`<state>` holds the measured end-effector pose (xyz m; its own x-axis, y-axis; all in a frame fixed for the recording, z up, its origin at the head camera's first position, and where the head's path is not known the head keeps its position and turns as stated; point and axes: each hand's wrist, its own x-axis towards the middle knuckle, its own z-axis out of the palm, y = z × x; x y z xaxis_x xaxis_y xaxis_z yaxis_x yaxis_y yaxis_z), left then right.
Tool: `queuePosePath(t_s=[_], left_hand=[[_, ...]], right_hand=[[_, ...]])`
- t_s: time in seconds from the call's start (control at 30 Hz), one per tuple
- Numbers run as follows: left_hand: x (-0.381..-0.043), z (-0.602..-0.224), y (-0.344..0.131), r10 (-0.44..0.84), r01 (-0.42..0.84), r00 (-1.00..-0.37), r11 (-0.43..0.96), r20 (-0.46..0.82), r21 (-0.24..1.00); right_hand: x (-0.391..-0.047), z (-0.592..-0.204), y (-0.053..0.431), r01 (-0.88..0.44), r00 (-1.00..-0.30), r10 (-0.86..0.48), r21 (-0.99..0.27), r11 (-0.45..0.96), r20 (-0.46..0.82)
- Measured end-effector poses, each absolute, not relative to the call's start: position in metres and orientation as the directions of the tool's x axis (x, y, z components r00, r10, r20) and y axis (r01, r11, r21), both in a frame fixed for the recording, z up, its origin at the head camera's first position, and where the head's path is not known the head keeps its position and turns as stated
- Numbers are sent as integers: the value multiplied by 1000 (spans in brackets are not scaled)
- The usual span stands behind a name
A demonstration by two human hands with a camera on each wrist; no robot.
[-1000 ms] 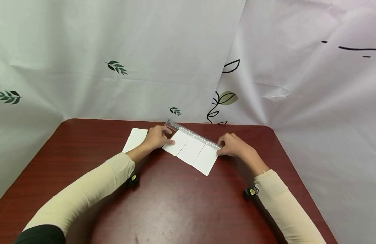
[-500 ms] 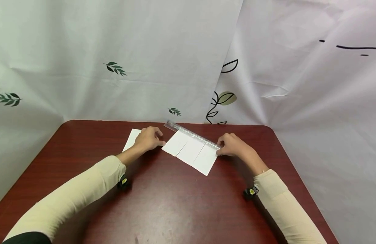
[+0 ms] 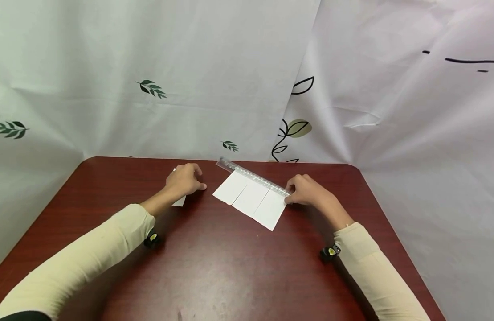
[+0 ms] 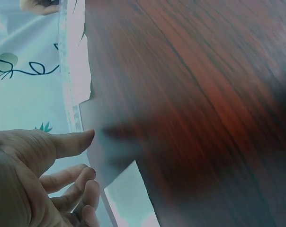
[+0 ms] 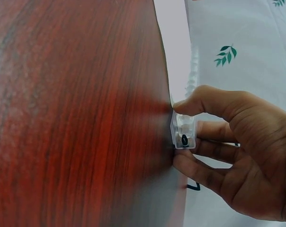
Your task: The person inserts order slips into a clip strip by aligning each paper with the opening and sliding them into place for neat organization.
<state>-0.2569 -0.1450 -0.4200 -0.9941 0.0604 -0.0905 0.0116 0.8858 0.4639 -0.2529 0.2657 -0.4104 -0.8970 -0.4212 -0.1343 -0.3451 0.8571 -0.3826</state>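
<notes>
Three white paper pieces (image 3: 250,197) lie side by side in a slanted row on the table. Along their far edge runs a long clear plastic strip (image 3: 251,176) with a row of rounded bumps. My right hand (image 3: 308,191) holds the strip's near right end; in the right wrist view the thumb and fingers grip its clear squared end (image 5: 184,133). To the left, my left hand (image 3: 184,180) hovers over another white paper piece (image 3: 180,201), covering most of it. Thumb and loosely bent fingers (image 4: 74,144) stand apart in the left wrist view, with nothing between them.
The dark red wooden table (image 3: 230,267) ends at the back against a white cloth backdrop (image 3: 190,67) with printed leaves. A small black device (image 3: 330,252) is strapped at the right wrist, another (image 3: 152,238) at the left.
My left hand has let go of the left end of the paper row and moved left over the separate paper piece. The right hand and the strip have stayed in place.
</notes>
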Motion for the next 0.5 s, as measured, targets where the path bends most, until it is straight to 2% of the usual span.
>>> queuePosePath(t_s=[0.3,0.5], left_hand=[[-250,-414,-166,69,25,-993,919,-97,394],[-250,-416,-182,14,-28,-993,932,-114,361]], right_hand=[[-254,-411,267,-356,-892,-433,-385,851,-132],[-255,-412,267,-352,-892,-429,-380,855,-139]])
